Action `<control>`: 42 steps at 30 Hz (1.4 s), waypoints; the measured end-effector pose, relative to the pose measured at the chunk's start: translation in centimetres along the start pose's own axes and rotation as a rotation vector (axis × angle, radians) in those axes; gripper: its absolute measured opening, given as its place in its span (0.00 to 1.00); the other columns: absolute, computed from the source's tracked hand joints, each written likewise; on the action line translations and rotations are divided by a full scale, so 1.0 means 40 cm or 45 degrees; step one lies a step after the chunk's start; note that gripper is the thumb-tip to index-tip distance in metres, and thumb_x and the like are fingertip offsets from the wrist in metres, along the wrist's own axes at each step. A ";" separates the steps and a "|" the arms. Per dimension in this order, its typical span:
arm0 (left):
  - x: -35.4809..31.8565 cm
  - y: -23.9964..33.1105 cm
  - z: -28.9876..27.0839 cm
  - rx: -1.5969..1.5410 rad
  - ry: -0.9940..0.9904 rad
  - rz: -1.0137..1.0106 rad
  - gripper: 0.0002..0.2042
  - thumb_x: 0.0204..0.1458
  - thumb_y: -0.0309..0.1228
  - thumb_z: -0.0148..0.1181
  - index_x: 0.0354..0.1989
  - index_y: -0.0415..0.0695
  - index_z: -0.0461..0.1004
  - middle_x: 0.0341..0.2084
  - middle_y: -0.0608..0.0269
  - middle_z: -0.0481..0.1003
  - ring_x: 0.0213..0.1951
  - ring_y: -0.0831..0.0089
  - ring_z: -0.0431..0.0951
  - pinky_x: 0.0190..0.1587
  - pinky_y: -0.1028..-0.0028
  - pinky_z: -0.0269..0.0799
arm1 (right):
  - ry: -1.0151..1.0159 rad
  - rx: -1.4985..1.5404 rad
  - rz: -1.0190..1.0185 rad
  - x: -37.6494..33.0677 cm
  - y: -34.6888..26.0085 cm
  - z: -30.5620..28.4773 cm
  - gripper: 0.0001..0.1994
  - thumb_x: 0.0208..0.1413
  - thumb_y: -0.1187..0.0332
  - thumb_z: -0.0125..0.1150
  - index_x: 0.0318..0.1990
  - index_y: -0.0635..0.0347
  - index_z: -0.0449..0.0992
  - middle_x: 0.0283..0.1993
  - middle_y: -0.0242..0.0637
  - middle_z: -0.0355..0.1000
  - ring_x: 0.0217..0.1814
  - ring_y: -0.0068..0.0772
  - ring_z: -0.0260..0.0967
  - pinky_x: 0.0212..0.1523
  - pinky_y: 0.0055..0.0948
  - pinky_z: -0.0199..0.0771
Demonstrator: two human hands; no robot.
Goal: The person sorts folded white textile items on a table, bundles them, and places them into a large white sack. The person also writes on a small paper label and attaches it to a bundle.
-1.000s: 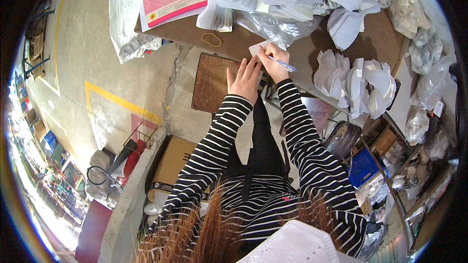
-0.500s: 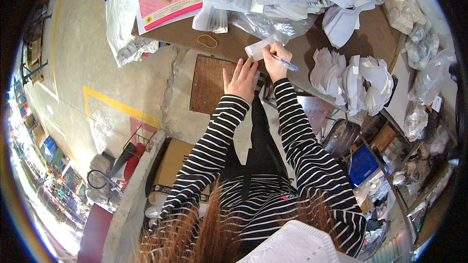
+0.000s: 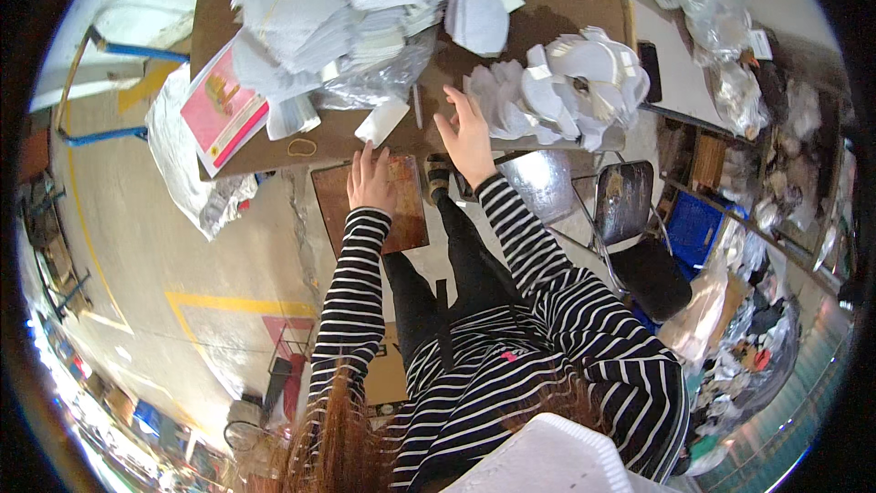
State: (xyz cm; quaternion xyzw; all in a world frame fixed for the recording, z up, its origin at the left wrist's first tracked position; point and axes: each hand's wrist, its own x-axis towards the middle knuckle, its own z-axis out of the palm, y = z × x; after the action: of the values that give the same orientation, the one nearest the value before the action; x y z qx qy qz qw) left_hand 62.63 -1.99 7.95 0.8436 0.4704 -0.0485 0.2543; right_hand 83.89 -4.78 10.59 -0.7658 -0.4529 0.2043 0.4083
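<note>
My left hand (image 3: 370, 183) is open at the table's front edge, its fingertips at the lower edge of a small white paper slip (image 3: 381, 123). To the slip's right a pen (image 3: 418, 107) lies on the brown table (image 3: 538, 23), out of both hands. My right hand (image 3: 469, 139) is raised, fingers apart and holding nothing that I can see. It is beside the near-right bundles of curved white fabric-like pieces (image 3: 554, 91); whether the fingers touch them I cannot tell.
More white stacks (image 3: 374, 32) lie at the back over clear plastic (image 3: 383, 82). A pink printed booklet (image 3: 222, 110) and a rubber band (image 3: 302, 147) are at the left. Below the edge stands a wooden stool or board (image 3: 406, 210); a dark chair (image 3: 625, 196) is at the right.
My right hand has let go of the pen, which now lies on the table, and moved right to the white bundles. The left hand stays by the slip. The whole view has shifted.
</note>
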 end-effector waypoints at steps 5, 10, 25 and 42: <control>-0.035 0.031 0.023 -0.304 0.115 0.057 0.28 0.45 0.22 0.57 0.60 0.48 0.65 0.62 0.55 0.61 0.63 0.55 0.60 0.62 0.57 0.60 | 0.316 -0.641 0.014 -0.039 0.002 -0.249 0.28 0.48 0.67 0.64 0.59 0.54 0.64 0.59 0.46 0.61 0.60 0.53 0.58 0.58 0.49 0.56; -0.044 0.140 0.048 -0.799 -0.028 -0.010 0.21 0.46 0.22 0.57 0.53 0.41 0.71 0.48 0.51 0.74 0.52 0.55 0.73 0.57 0.65 0.67 | 0.026 -0.660 0.193 -0.032 0.170 -0.389 0.36 0.46 0.53 0.67 0.62 0.57 0.62 0.52 0.49 0.61 0.53 0.55 0.60 0.53 0.48 0.61; 0.172 0.427 -0.020 -2.897 -0.798 -0.299 0.40 0.55 0.65 0.38 0.65 0.42 0.57 0.64 0.51 0.59 0.65 0.57 0.58 0.63 0.58 0.58 | -0.192 -0.081 0.083 -0.106 -0.062 -0.429 0.35 0.41 0.70 0.67 0.62 0.57 0.64 0.51 0.47 0.64 0.52 0.52 0.60 0.54 0.42 0.64; 0.041 0.232 0.040 -3.292 -0.903 -0.583 0.38 0.55 0.66 0.35 0.63 0.48 0.62 0.53 0.61 0.69 0.52 0.65 0.71 0.62 0.59 0.54 | -0.471 -0.432 -0.127 0.031 0.202 -0.384 0.45 0.35 0.69 0.71 0.67 0.46 0.59 0.51 0.43 0.69 0.50 0.47 0.63 0.50 0.38 0.64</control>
State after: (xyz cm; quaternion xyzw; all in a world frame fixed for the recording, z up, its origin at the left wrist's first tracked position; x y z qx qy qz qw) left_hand 71.36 -5.46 9.61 -0.1496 0.2175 0.1701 0.9494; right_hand 99.27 -12.55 13.08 -0.7498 -0.5848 0.2416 0.1934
